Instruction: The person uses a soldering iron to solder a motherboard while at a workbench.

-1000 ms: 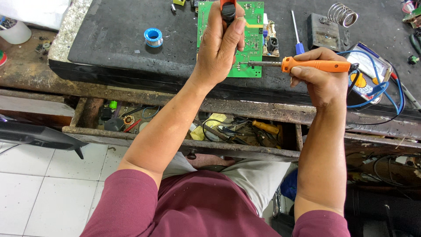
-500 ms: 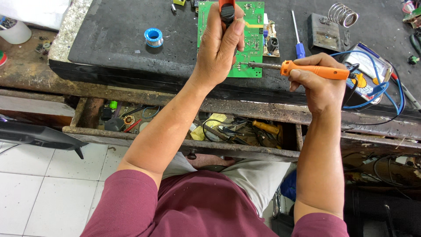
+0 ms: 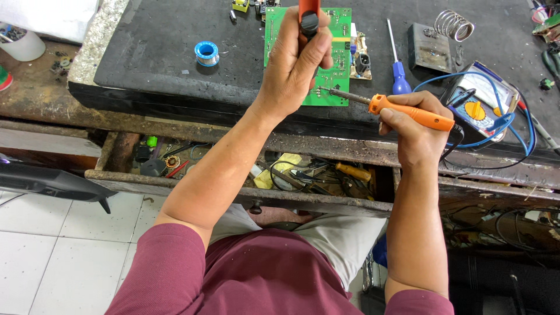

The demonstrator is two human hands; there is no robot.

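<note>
Even, diffuse daylight; sharp focus across the frame, no motion blur.

Light falls from above and ahead, soft and without hard edges. The black mat (image 3: 175,35) on the bench reads matte, no glare. Faint shadow lies under the left hand (image 3: 294,64) on the green circuit board (image 3: 326,76). The open drawer (image 3: 233,166) is dim. Mild wide-angle bending shows at the bench's outer edges; white floor tiles (image 3: 52,245) are bright, not blown out.

Maroon short sleeves (image 3: 175,262), pale grey trousers (image 3: 338,239).
</note>
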